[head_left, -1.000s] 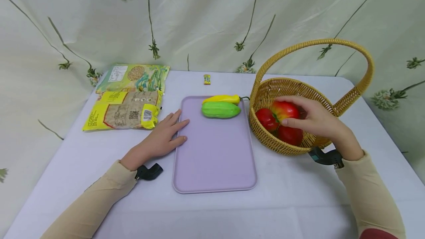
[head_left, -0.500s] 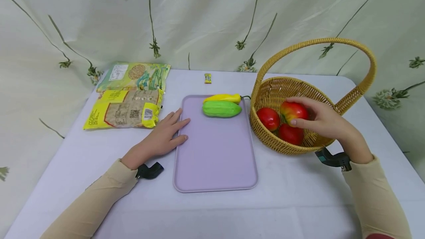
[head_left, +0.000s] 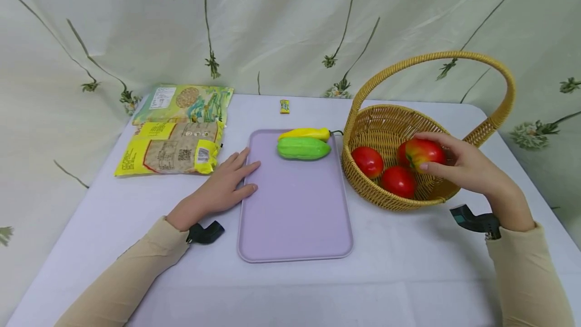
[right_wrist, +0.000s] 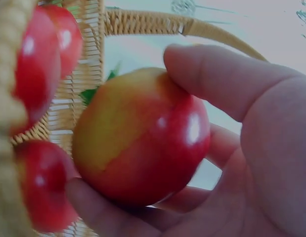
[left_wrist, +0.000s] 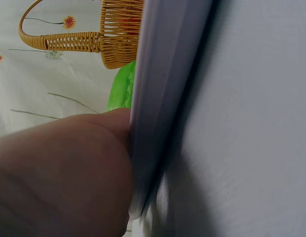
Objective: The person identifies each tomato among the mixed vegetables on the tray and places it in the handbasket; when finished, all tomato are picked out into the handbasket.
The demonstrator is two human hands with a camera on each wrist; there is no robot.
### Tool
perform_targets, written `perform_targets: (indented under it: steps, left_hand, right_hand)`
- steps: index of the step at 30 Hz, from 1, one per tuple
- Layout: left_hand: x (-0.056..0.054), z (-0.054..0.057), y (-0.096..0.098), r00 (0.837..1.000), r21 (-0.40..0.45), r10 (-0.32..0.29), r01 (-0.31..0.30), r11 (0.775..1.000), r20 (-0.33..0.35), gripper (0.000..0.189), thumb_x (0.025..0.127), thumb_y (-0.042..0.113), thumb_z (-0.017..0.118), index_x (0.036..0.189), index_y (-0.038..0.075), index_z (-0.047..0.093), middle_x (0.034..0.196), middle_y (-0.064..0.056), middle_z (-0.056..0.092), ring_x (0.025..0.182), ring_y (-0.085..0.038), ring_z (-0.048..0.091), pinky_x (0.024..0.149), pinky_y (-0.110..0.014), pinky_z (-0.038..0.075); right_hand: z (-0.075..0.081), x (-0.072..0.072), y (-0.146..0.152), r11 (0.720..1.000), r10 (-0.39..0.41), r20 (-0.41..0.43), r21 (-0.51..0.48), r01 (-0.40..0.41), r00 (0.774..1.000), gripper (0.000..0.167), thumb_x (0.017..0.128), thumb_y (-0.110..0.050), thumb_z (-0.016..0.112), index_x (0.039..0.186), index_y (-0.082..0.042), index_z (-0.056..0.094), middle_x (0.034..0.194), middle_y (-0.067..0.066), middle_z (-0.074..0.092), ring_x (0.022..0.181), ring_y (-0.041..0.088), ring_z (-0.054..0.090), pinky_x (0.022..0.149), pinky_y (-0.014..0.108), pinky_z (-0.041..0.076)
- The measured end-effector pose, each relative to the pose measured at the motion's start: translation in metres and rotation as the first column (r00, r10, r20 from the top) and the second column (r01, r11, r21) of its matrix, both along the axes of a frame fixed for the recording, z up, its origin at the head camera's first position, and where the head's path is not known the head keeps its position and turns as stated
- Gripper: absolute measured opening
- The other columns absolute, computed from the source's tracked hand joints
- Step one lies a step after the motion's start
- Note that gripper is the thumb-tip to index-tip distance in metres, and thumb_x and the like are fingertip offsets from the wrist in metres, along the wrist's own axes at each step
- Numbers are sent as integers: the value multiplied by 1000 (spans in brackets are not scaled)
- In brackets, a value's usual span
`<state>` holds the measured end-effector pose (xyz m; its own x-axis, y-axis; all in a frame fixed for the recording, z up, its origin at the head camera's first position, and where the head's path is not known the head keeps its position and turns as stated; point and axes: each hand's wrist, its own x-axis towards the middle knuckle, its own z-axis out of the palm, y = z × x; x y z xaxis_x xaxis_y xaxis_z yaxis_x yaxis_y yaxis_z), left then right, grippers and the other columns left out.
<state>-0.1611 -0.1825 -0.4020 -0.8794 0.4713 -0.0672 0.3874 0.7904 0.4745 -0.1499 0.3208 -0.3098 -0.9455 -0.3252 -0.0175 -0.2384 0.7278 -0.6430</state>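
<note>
My right hand (head_left: 474,168) pinches a red and yellow apple (head_left: 428,153) between thumb and fingers, over the right side of the wicker basket (head_left: 376,196). In the right wrist view, fingers and thumb curl round this apple (right_wrist: 143,138). Three red apples are in the basket: one at the left (head_left: 367,161), one at the front (head_left: 398,182), and one partly hidden behind the held apple. My left hand (head_left: 222,185) lies with fingers spread on the left edge of the lilac tray (head_left: 295,226). The left wrist view shows its thumb side against the tray's edge (left_wrist: 160,94).
At the tray's far end lie a green ridged vegetable (head_left: 303,148) and a yellow pepper (head_left: 308,134). Two food bags, one yellow (head_left: 170,149) and one green (head_left: 186,105), are at the left. A small yellow packet (head_left: 284,106) lies behind the tray. The basket's handle (head_left: 431,57) arches high.
My right hand has moved right across the basket with the apple, uncovering more of the apples behind and below it. The left hand has stayed on the tray's edge.
</note>
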Motion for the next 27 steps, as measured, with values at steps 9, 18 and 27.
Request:
perform_targets:
  steps: [9, 18, 27]
  left_hand:
    - [-1, -3, -1, 1000, -7, 2, -2, 1000, 3, 62, 101, 31, 57, 157, 9, 41, 172, -20, 9, 157, -50, 7, 125, -68, 14]
    - [-1, -2, 0, 1000, -4, -2, 2, 1000, 1, 62, 102, 31, 56, 157, 8, 41, 172, -21, 9, 157, -50, 7, 125, -68, 14]
    - [-1, -1, 0, 1000, -4, 3, -3, 1000, 3, 61, 102, 31, 56, 157, 9, 41, 172, -20, 9, 157, -50, 6, 124, -68, 14]
  right_hand:
    - [3, 3, 15, 998, 8, 98, 68, -15, 995, 56, 95, -13, 68, 148, -11, 47, 137, 24, 52, 117, 40, 51, 72, 19, 56]
    - [-4, -1, 14, 996, 42, 118, 71, -51, 992, 55, 92, -8, 70, 144, -7, 51, 130, 24, 55, 113, 39, 52, 71, 23, 58]
    - [-5, -3, 9, 993, 24, 109, 113, -36, 994, 56, 92, -12, 72, 144, -10, 51, 134, 25, 54, 116, 41, 52, 76, 28, 58]
